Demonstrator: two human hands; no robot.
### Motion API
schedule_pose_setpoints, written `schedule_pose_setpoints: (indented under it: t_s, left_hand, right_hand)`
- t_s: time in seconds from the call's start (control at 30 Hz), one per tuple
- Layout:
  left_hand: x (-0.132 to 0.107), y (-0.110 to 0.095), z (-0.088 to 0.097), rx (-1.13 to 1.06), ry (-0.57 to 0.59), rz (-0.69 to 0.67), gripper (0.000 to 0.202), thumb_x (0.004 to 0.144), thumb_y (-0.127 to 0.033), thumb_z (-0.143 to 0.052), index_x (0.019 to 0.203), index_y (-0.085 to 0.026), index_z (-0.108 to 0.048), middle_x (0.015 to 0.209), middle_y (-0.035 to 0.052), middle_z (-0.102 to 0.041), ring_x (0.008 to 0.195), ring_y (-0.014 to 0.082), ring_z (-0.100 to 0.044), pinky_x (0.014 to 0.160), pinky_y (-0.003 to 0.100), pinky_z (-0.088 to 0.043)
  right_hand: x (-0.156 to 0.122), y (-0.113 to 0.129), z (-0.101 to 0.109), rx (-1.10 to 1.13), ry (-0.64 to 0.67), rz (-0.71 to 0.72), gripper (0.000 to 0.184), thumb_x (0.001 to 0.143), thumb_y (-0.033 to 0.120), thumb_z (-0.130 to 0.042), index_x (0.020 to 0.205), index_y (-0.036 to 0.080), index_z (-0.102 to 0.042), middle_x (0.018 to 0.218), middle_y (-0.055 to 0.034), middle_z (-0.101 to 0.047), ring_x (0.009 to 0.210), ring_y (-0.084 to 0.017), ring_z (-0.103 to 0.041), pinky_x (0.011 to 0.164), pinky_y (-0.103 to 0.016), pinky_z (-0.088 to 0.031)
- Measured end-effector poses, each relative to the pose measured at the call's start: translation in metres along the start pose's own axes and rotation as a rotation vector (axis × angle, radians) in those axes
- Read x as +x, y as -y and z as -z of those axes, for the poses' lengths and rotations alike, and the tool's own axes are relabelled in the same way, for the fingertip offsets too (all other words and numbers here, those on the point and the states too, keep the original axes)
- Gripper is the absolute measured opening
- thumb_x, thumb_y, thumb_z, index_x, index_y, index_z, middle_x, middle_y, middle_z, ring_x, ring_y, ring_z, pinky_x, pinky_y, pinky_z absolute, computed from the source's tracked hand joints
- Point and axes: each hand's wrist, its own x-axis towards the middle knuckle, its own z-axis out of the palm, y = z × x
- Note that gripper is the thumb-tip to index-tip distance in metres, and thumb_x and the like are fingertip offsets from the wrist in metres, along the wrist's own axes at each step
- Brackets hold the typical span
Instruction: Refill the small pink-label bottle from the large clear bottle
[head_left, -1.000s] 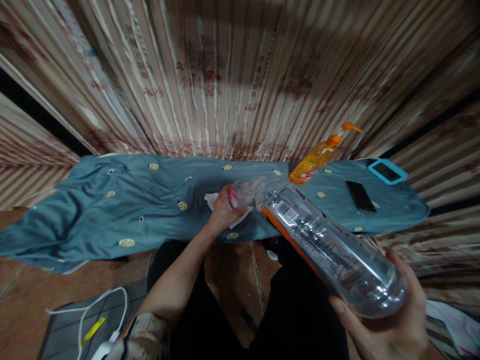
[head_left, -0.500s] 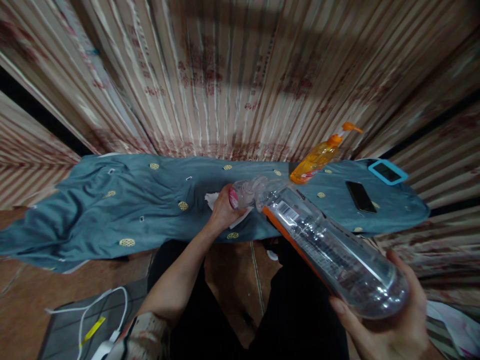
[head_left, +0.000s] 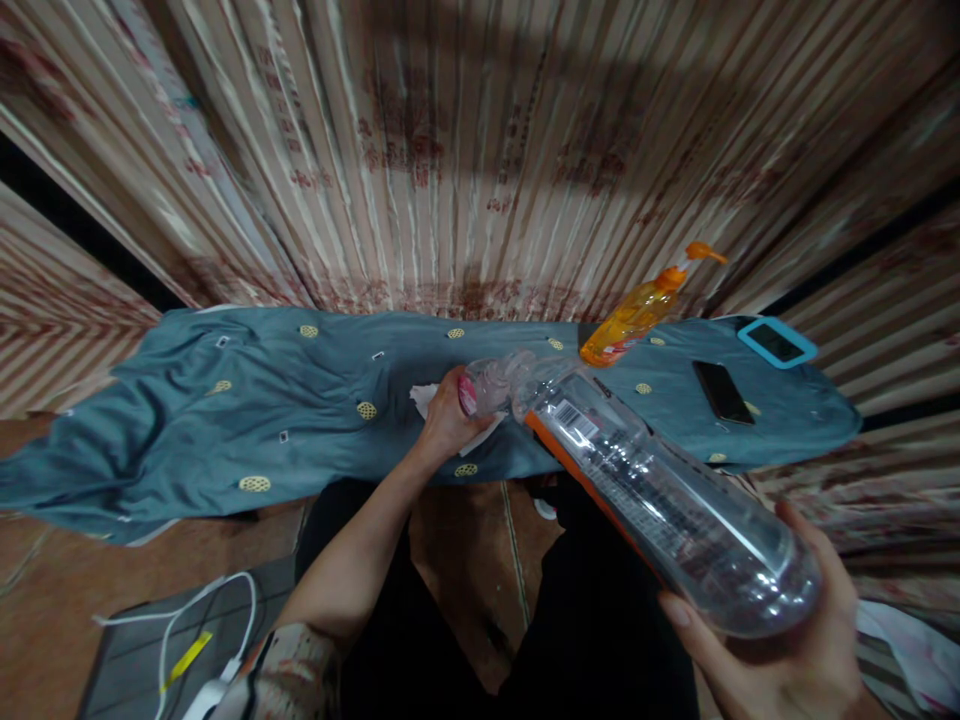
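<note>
A large clear plastic bottle (head_left: 645,490) with an orange-edged label and a barcode lies slanted across both hands, its base toward me. My right hand (head_left: 795,620) cups the base from below, thumb on the near side. My left hand (head_left: 448,420) is closed around the far, narrow end, where a pink part (head_left: 467,396), perhaps a cap, shows beside the fingers. The bottle looks pinched in before that end. A white tissue or paper (head_left: 424,398) sits on the cloth under my left hand, partly hidden by it.
A blue patterned cloth (head_left: 300,440) covers the long narrow surface. An orange pump bottle (head_left: 626,325), a dark phone (head_left: 721,392) and a blue-framed device (head_left: 776,342) rest to the right. Pleated curtain (head_left: 450,150) hangs behind. A white cable (head_left: 169,625) lies lower left.
Almost nothing differs. The bottle's base and my right hand have shifted very slightly to the right; my left hand keeps its grip in the same place.
</note>
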Motion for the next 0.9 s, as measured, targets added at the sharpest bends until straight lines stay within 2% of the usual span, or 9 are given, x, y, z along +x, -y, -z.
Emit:
schedule_pose_setpoints:
  t_s: [0.1, 0.27, 0.4, 0.5, 0.63, 0.73, 0.83, 0.9]
  left_hand:
    - [0.000, 0.001, 0.000, -0.009, 0.005, 0.012, 0.089, 0.068, -0.028, -0.101, 0.143, -0.020, -0.054, 0.141, 0.0169, -0.075, 0.135, 0.0400, -0.075, 0.116, 0.056, -0.063]
    - [0.000, 0.001, -0.001, -0.011, 0.001, 0.002, 0.090, 0.068, -0.028, -0.101, 0.143, -0.021, -0.053, 0.141, 0.0164, -0.075, 0.134, 0.0391, -0.076, 0.116, 0.056, -0.063]
    - [0.001, 0.001, -0.001, 0.000, -0.001, -0.005, 0.089, 0.067, -0.026, -0.099, 0.143, -0.021, -0.053, 0.140, 0.0159, -0.075, 0.133, 0.0390, -0.076, 0.115, 0.056, -0.063]
    - [0.000, 0.001, 0.000, 0.016, -0.001, -0.004, 0.089, 0.067, -0.026, -0.099, 0.143, -0.021, -0.052, 0.139, 0.0158, -0.075, 0.132, 0.0393, -0.076, 0.114, 0.055, -0.064]
    - [0.000, -0.002, 0.001, 0.022, 0.013, 0.001, 0.088, 0.069, -0.027, -0.098, 0.144, -0.021, -0.053, 0.139, 0.0149, -0.075, 0.131, 0.0380, -0.077, 0.114, 0.054, -0.064]
    - [0.000, -0.004, 0.002, 0.023, 0.015, 0.020, 0.088, 0.069, -0.027, -0.099, 0.144, -0.020, -0.053, 0.140, 0.0165, -0.075, 0.132, 0.0388, -0.076, 0.115, 0.055, -0.064]
    - [0.000, -0.004, 0.001, 0.023, 0.010, 0.025, 0.088, 0.067, -0.027, -0.100, 0.143, -0.020, -0.054, 0.139, 0.0172, -0.075, 0.131, 0.0398, -0.077, 0.114, 0.056, -0.064]
    - [0.000, -0.004, 0.001, 0.020, 0.006, 0.018, 0.088, 0.067, -0.027, -0.100, 0.142, -0.021, -0.054, 0.138, 0.0160, -0.076, 0.131, 0.0394, -0.077, 0.114, 0.056, -0.064]
  right_hand:
    - [0.002, 0.001, -0.001, -0.022, 0.013, 0.038, 0.120, 0.077, 0.062, -0.099, 0.176, 0.024, -0.044, 0.166, -0.0166, -0.056, 0.141, -0.037, -0.062, 0.131, -0.063, -0.041]
    - [0.004, 0.004, -0.003, -0.010, -0.024, 0.018, 0.116, 0.077, 0.065, -0.098, 0.174, 0.026, -0.048, 0.159, -0.0156, -0.061, 0.140, -0.038, -0.063, 0.133, -0.068, -0.035]
    - [0.002, 0.003, -0.002, -0.025, -0.029, 0.011, 0.115, 0.077, 0.064, -0.097, 0.173, 0.022, -0.050, 0.156, -0.0171, -0.062, 0.140, -0.040, -0.063, 0.131, -0.073, -0.038]
    - [0.002, 0.004, -0.001, -0.015, -0.015, -0.013, 0.116, 0.078, 0.061, -0.097, 0.174, 0.020, -0.047, 0.159, -0.0183, -0.060, 0.145, -0.042, -0.060, 0.132, -0.075, -0.035]
    - [0.005, 0.003, 0.000, 0.006, 0.027, 0.066, 0.118, 0.078, 0.055, -0.099, 0.177, 0.026, -0.043, 0.165, -0.0155, -0.056, 0.146, -0.038, -0.059, 0.135, -0.070, -0.032]
    - [0.007, -0.002, 0.004, 0.011, 0.059, 0.116, 0.117, 0.079, 0.049, -0.100, 0.178, 0.029, -0.041, 0.168, -0.0141, -0.053, 0.145, -0.035, -0.058, 0.135, -0.065, -0.034]
    - [0.007, -0.008, 0.009, -0.025, 0.101, 0.150, 0.122, 0.077, 0.047, -0.101, 0.179, 0.026, -0.038, 0.167, -0.0165, -0.052, 0.142, -0.036, -0.060, 0.131, -0.066, -0.040]
    - [0.007, -0.009, 0.011, -0.016, 0.092, 0.120, 0.122, 0.077, 0.050, -0.101, 0.179, 0.023, -0.039, 0.164, -0.0181, -0.054, 0.139, -0.038, -0.061, 0.130, -0.068, -0.041]
